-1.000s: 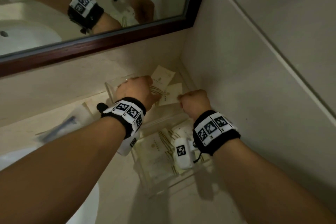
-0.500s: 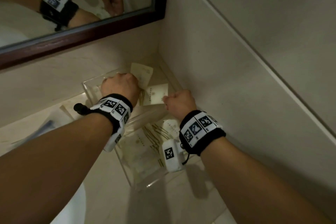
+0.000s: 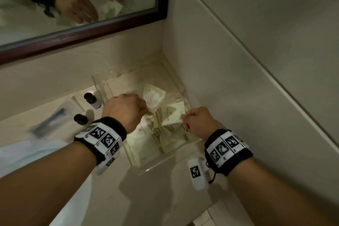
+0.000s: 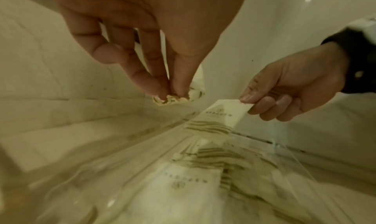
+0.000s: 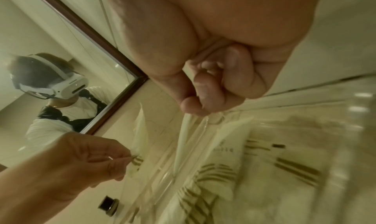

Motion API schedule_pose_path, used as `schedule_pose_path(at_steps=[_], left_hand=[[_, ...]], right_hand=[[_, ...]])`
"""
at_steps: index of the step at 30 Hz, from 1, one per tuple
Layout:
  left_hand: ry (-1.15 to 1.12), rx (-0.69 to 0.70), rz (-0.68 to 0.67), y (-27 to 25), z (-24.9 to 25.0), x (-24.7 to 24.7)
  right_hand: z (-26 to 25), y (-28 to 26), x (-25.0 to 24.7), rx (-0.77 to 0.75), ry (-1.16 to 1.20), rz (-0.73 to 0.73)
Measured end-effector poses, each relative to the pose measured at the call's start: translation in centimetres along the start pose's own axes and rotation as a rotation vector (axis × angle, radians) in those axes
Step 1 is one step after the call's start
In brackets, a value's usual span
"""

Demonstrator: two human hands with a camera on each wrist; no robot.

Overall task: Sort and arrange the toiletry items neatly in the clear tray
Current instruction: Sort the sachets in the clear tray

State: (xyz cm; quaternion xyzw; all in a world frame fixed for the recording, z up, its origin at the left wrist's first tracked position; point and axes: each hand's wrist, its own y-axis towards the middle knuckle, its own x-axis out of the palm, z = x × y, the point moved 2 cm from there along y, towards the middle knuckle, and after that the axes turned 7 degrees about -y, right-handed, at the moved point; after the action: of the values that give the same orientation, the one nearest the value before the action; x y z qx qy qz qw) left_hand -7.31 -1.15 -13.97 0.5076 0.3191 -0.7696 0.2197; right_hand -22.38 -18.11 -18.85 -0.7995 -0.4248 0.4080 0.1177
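Note:
A clear tray stands in the counter's corner, with several cream sachets with gold stripes lying flat in its near half. My left hand pinches the crumpled corner of one cream sachet between thumb and fingertips, holding it up over the tray's middle. My right hand pinches the corner of a second striped sachet, which hangs tilted just right of the first. In the left wrist view this second sachet slopes down into the tray.
Two small black-capped bottles stand on the counter left of the tray. A plastic-wrapped item lies further left. A wall is close on the right, a framed mirror behind, and a white basin edge at the left.
Both hands keep their pinch on the sachets and have drawn them back from the tray's far end toward its middle. The view has swung, bringing the two bottles into sight.

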Motion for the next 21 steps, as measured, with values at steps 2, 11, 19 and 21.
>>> schedule_pose_path(at_steps=[2,11,19,21], left_hand=[[0.03,0.018,-0.021,-1.2,0.0,0.6],[-0.014,-0.059,-0.094,-5.8,0.3,4.3],[-0.084,-0.111,-0.11,-7.1,0.7,6.6],[-0.082,-0.127,-0.117,-7.3,1.0,6.9]], right_hand=[[1.1,-0.8,0.5,0.016,0.019,-0.051],[3.8,-2.7,-0.1,0.103,-0.059,-0.189],[4.8,-2.7,-0.5,0.166,-0.095,-0.148],[5.2,-2.5,-0.4,0.159,-0.105,-0.076]])
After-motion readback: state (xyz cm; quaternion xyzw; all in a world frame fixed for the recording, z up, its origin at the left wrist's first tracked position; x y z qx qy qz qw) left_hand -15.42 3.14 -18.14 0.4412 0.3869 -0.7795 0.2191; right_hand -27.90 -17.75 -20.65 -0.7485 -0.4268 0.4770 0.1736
